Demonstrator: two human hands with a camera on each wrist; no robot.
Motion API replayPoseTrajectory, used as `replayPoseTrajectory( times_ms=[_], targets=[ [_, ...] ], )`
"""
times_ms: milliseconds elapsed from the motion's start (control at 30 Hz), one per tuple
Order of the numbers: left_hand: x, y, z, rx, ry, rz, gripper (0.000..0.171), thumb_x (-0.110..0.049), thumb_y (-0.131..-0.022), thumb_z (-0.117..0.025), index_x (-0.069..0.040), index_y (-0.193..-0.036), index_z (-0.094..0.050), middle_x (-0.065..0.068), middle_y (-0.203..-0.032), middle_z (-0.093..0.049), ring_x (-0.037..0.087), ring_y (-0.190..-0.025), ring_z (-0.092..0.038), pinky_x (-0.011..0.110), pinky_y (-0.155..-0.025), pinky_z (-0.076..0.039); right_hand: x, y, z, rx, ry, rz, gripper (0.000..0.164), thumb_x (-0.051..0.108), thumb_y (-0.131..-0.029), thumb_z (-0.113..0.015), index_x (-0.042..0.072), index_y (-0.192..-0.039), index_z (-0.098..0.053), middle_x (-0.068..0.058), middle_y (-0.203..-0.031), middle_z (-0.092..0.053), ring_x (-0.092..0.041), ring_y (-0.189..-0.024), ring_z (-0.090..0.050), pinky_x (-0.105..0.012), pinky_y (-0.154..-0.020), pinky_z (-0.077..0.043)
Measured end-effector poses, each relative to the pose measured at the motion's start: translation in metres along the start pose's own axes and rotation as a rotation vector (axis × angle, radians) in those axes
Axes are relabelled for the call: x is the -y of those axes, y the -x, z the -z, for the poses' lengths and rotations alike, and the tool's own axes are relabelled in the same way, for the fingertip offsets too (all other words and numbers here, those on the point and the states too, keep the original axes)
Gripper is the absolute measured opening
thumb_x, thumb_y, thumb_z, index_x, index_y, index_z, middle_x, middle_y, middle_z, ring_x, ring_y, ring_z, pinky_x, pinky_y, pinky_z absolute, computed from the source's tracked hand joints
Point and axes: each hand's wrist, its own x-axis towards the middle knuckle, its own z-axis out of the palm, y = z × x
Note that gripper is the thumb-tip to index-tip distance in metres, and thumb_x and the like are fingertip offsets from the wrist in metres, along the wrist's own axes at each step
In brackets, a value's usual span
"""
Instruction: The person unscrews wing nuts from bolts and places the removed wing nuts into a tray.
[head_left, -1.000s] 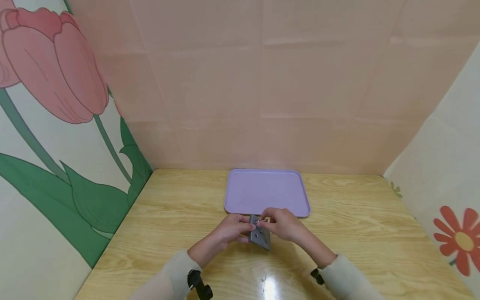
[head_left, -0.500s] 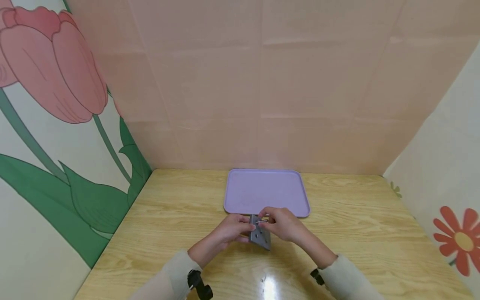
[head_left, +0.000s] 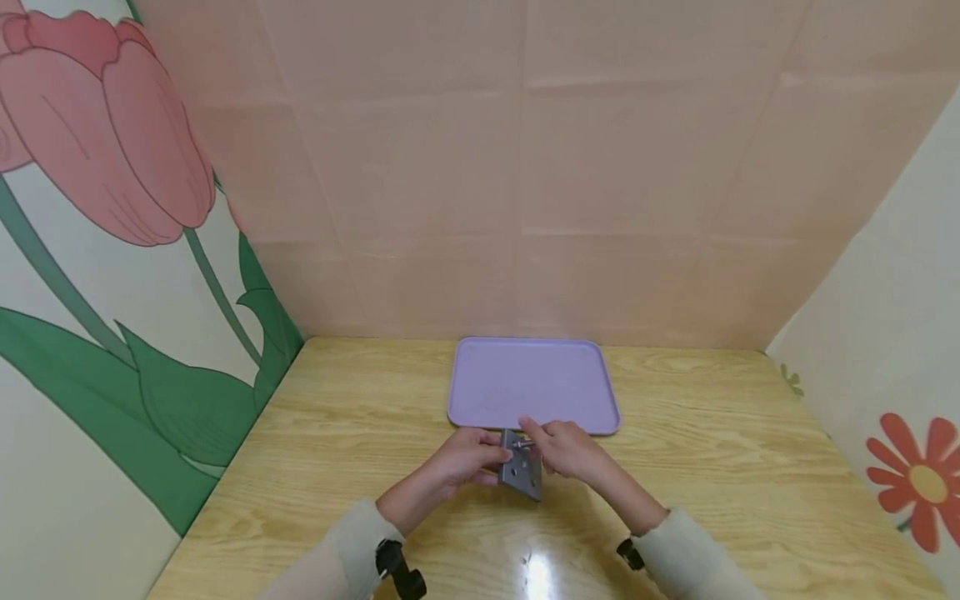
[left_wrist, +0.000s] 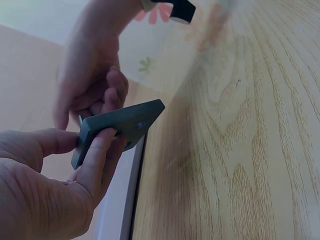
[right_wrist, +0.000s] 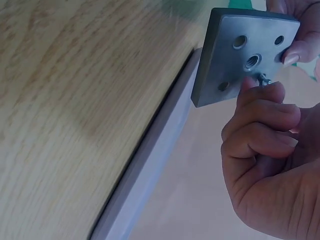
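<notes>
A grey metal plate (head_left: 521,468) with several holes is held up on edge over the table, near the front of the purple tray. My left hand (head_left: 471,457) grips its left edge, thumb on one side and fingers behind, as the left wrist view also shows. A small silver screw (right_wrist: 263,80) stands out from one of the plate's holes. My right hand (head_left: 567,450) is at the screw's outer end, its curled fingers (right_wrist: 265,112) around it in the right wrist view. One finger points up past the screw in the head view. A larger threaded hole shows beside the screw.
The purple tray (head_left: 534,383) lies on the wooden table (head_left: 360,408) against the back wall. Printed wall panels close in both sides. Black wrist straps (head_left: 400,570) sit at the sleeves.
My right hand's upper finger has lifted off the screw and straightened, and the hand has shifted slightly right, showing more of the screw. The left hand and plate stay put.
</notes>
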Motion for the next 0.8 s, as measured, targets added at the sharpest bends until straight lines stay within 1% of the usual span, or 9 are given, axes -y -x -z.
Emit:
replayPoseTrajectory(
  times_ms=[100, 167, 333, 500, 700, 800],
  targets=[
    [-0.0003, 0.0002, -0.0001, 0.007, 0.002, -0.002, 0.026, -0.005, -0.095, -0.066, 0.011, -0.116, -0.067, 0.017, -0.104, -0.075, 0.022, -0.091, -0.073, 0.032, -0.071, -0.062, -0.0006, -0.0009, -0.002, 0.003, -0.015, -0.018, 0.063, 0.055, -0.105, -0.04, 0.008, -0.073, -0.068, -0.009, -0.055, -0.06, -0.015, -0.047, -0.049, -0.027, -0.045, -0.037],
    [-0.0007, 0.0003, -0.0002, 0.009, 0.003, -0.004, 0.026, -0.005, -0.094, -0.065, 0.011, -0.116, -0.067, 0.017, -0.104, -0.075, 0.022, -0.091, -0.073, 0.032, -0.071, -0.062, -0.001, -0.002, -0.0029, 0.005, -0.006, -0.019, 0.061, 0.054, -0.105, -0.043, 0.009, -0.073, -0.068, -0.006, -0.054, -0.059, -0.015, -0.047, -0.05, -0.027, -0.045, -0.039],
    [-0.0011, 0.0006, -0.0005, 0.01, -0.003, 0.0, 0.026, -0.005, -0.094, -0.066, 0.01, -0.115, -0.067, 0.017, -0.104, -0.075, 0.022, -0.092, -0.073, 0.032, -0.071, -0.062, -0.0012, -0.0038, -0.0036, 0.027, 0.026, -0.024, 0.052, 0.05, -0.105, -0.047, 0.012, -0.08, -0.072, -0.005, -0.059, -0.062, -0.016, -0.052, -0.054, -0.028, -0.049, -0.042],
    [-0.0015, 0.0015, -0.0004, 0.01, -0.014, 0.003, 0.026, -0.006, -0.094, -0.066, 0.009, -0.115, -0.068, 0.017, -0.104, -0.075, 0.022, -0.091, -0.073, 0.032, -0.07, -0.062, -0.0004, -0.0037, -0.0029, 0.036, 0.055, -0.028, 0.05, 0.05, -0.104, -0.048, 0.011, -0.085, -0.074, -0.007, -0.065, -0.065, -0.017, -0.057, -0.055, -0.03, -0.052, -0.042],
    [-0.0016, 0.0025, 0.0001, 0.009, -0.018, 0.006, 0.026, -0.007, -0.095, -0.066, 0.009, -0.116, -0.068, 0.017, -0.105, -0.075, 0.023, -0.092, -0.073, 0.032, -0.07, -0.062, 0.0001, -0.0015, -0.0009, 0.034, 0.066, -0.014, 0.05, 0.051, -0.103, -0.05, 0.008, -0.095, -0.075, -0.002, -0.075, -0.068, -0.016, -0.065, -0.059, -0.031, -0.055, -0.045],
    [-0.0012, 0.0027, 0.0006, 0.001, -0.02, 0.012, 0.026, -0.007, -0.095, -0.067, 0.008, -0.116, -0.068, 0.016, -0.105, -0.075, 0.023, -0.093, -0.073, 0.033, -0.071, -0.062, -0.0008, -0.0013, 0.0006, 0.03, 0.068, 0.032, 0.045, 0.048, -0.102, -0.055, 0.008, -0.09, -0.073, 0.0, -0.073, -0.065, -0.015, -0.064, -0.056, -0.03, -0.055, -0.044]
  ],
)
